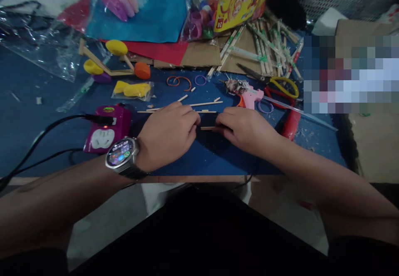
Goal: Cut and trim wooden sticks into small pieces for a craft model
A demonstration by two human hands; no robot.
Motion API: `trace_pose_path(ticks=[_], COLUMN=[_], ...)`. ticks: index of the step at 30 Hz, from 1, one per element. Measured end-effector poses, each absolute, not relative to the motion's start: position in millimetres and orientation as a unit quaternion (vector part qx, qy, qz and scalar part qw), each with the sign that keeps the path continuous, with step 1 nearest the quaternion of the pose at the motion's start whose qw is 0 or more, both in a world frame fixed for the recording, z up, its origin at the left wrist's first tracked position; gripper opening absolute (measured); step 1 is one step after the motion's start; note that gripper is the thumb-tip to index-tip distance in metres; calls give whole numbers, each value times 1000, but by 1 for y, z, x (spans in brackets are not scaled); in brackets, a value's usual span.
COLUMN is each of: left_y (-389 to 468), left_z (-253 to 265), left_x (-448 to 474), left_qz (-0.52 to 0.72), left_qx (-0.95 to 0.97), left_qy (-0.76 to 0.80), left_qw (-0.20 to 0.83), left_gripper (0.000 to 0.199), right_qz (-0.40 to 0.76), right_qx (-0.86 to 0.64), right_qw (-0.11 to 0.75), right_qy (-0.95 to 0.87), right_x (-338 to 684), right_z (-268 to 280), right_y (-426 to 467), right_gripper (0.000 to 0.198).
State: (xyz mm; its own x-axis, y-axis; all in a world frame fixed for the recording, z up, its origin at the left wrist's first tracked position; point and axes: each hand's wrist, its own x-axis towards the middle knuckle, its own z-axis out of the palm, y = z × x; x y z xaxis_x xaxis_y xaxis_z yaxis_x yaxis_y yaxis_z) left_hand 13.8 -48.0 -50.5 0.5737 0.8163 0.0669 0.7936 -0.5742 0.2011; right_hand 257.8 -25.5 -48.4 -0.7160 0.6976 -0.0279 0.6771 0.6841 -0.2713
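In the head view, the main danger, I judge, is with the short wooden stick [206, 128]: it is thin, so a hard pinch or a bend could snap it or make it slip. The loose sticks [207, 104] lie just beyond the left hand [170, 134], and a careless sweep of the knuckles could scatter them. The pink glue gun [251, 98] rests just behind the right hand [247, 128]; if its tip is hot, which I cannot tell, reaching there could burn.

The short stick is between the two hands, low over the desk [193, 161]. The right fingers pinch one end; its other end points to the left hand, whose fingers are curled, holding what I cannot tell.
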Motion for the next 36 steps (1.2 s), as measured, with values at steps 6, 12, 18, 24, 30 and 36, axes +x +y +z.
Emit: trace_pose_path(ticks=[6,12,18,24,30,36], left_y=[-48,-51,-60,-73,-78,-73], left_z=[-51,-50,-52,-53,-54,-54], left_x=[14,17,23,26,28,26], left_qz=[68,88,98,106,97,93], left_qx=[883,885,915,931,934,934], left_qy=[457,446,382,349,343,344], left_qw=[80,102,88,-5,-42,-22], left_gripper=[24,26,30,29,28,27], right_qz=[133,126,130,130,126,109], right_qx=[-374,-380,-379,-384,-383,-377], right_qw=[39,28,42,46,36,-6], right_qy=[-917,-916,-915,-913,-915,-920], right_x=[258,257,258,258,258,255], right_z=[-49,-49,-50,-52,-50,-44], right_y=[-26,-26,-26,-26,-26,-25], right_gripper=[18,19,21,18,18,17])
